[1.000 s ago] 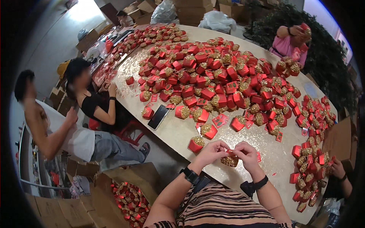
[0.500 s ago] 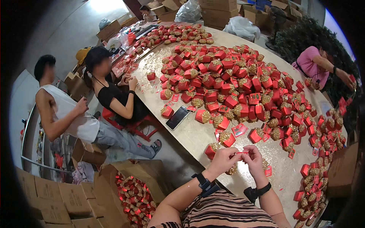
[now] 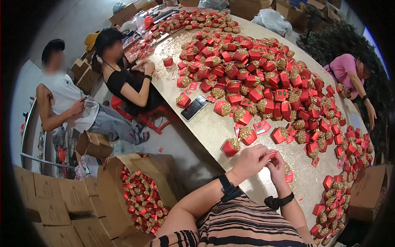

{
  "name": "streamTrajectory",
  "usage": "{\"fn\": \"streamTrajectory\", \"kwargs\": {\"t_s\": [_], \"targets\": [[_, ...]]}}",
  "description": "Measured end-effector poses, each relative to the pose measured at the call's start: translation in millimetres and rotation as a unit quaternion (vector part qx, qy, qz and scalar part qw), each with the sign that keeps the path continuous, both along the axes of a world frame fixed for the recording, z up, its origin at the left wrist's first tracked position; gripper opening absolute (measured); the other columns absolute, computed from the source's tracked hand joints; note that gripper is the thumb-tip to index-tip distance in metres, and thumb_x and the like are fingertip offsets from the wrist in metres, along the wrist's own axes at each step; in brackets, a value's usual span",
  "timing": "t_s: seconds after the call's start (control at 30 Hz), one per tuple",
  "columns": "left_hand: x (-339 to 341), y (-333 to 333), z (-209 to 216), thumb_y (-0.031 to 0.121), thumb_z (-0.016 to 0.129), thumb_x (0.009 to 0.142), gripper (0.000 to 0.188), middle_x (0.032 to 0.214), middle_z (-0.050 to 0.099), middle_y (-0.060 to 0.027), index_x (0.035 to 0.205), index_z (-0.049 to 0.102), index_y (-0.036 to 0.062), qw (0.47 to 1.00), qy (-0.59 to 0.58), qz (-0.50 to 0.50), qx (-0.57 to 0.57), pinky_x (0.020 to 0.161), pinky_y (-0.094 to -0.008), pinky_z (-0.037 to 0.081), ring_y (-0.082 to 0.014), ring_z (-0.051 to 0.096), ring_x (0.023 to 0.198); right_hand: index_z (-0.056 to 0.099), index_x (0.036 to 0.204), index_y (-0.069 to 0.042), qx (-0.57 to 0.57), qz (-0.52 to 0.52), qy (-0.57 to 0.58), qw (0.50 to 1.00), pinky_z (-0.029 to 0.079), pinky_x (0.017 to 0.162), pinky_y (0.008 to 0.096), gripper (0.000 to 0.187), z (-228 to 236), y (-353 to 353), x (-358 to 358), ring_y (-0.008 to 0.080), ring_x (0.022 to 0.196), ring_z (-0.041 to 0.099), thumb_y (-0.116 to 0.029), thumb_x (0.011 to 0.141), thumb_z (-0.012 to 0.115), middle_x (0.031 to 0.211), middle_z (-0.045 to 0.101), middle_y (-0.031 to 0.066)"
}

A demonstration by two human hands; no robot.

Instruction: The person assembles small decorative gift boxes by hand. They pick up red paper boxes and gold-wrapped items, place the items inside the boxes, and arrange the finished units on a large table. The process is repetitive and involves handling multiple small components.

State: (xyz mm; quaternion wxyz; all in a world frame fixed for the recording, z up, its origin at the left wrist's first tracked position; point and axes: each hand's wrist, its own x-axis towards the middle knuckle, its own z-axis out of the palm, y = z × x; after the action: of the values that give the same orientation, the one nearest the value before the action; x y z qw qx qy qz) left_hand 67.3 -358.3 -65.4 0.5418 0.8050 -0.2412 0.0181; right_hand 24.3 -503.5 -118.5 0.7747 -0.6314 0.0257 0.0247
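My left hand (image 3: 252, 159) and my right hand (image 3: 278, 168) are close together over the near edge of the table, fingers pinched. Between their fingertips is a small red tag (image 3: 271, 152), partly hidden by the fingers. Close to my left hand lies a red pot-shaped ornament with a gold beaded top (image 3: 230, 147). Another gold-topped ornament (image 3: 248, 135) lies just beyond it. Flat red cards (image 3: 261, 127) rest farther up, and one more red card (image 3: 289, 177) is on the table beside my right hand. Dark bands circle both wrists.
A big heap of red-and-gold ornaments (image 3: 263, 74) covers the table (image 3: 214, 152). A phone (image 3: 194, 108) lies at its left edge. An open carton (image 3: 111, 185) of ornaments stands at lower left. Two people are at left, one seated; another, in pink (image 3: 343, 68), leans at the right.
The view has shifted slightly. My hands stay together on the red tag, which is now tilted. At right, the person in pink has lowered an outstretched arm, and the red thing near that hand is gone.
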Motion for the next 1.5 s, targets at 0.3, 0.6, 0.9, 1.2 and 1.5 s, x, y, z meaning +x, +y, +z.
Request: {"fn": "streamTrajectory", "kwargs": {"t_s": [0.3, 0.6, 0.9, 1.2, 1.5], "targets": [[-16, -21, -4, 0.013, 0.059, 0.076, 0.008, 0.074, 0.054, -0.0088, 0.076, 0.058, 0.0054, 0.991, -0.129, -0.030, 0.035, 0.054, -0.0350, 0.046, -0.0263, 0.057, 0.062, 0.050, 0.104, -0.001, -0.029, -0.078, 0.017, 0.996, 0.044, 0.074, 0.0234, 0.025, -25, -17, -13, 0.0102, 0.083, 0.051, 0.004, 0.081, 0.043, 0.093, 0.054, 0.0039], [-36, -21, -12, 0.011, 0.061, 0.077, 0.013, 0.063, 0.050, -0.0122, 0.069, 0.056, 0.0011, 0.992, -0.068, 0.035, -0.102, 0.051, -0.0359, 0.042, -0.0285, 0.053, 0.057, 0.057, 0.086, -0.002, -0.135, 0.017, 0.075, 0.988, 0.043, 0.062, 0.0203, 0.009, -9, -35, -29, 0.0049, 0.071, 0.050, 0.001, 0.083, 0.049, 0.078, 0.057, -0.0001], [-64, -2, -30, 0.014, 0.059, 0.079, 0.011, 0.070, 0.056, -0.0104, 0.075, 0.059, 0.0044, 0.990, -0.050, 0.090, -0.096, 0.056, -0.0365, 0.046, -0.0286, 0.058, 0.063, 0.057, 0.103, 0.000, -0.107, 0.011, 0.055, 0.993, 0.045, 0.078, 0.0259, 0.020, -17, -34, -53, 0.0117, 0.088, 0.056, -0.005, 0.087, 0.048, 0.095, 0.061, 0.0046], [-93, 6, -47, 0.014, 0.058, 0.068, 0.011, 0.070, 0.057, -0.0076, 0.077, 0.059, 0.0067, 0.970, -0.207, 0.095, -0.089, 0.058, -0.0343, 0.047, -0.0240, 0.059, 0.064, 0.057, 0.099, -0.002, -0.124, 0.026, 0.122, 0.984, 0.045, 0.073, 0.0243, 0.015, -18, -19, -60, 0.0097, 0.087, 0.056, -0.009, 0.088, 0.049, 0.096, 0.060, 0.0041], [-106, 23, -37, 0.015, 0.058, 0.068, 0.010, 0.067, 0.054, -0.0050, 0.075, 0.059, 0.0078, 0.957, -0.223, 0.146, -0.115, 0.056, -0.0328, 0.045, -0.0218, 0.057, 0.063, 0.058, 0.094, -0.003, -0.111, 0.080, 0.065, 0.988, 0.047, 0.071, 0.0248, 0.012, -6, -32, -60, 0.0114, 0.083, 0.058, -0.007, 0.086, 0.050, 0.090, 0.061, 0.0040]]}}
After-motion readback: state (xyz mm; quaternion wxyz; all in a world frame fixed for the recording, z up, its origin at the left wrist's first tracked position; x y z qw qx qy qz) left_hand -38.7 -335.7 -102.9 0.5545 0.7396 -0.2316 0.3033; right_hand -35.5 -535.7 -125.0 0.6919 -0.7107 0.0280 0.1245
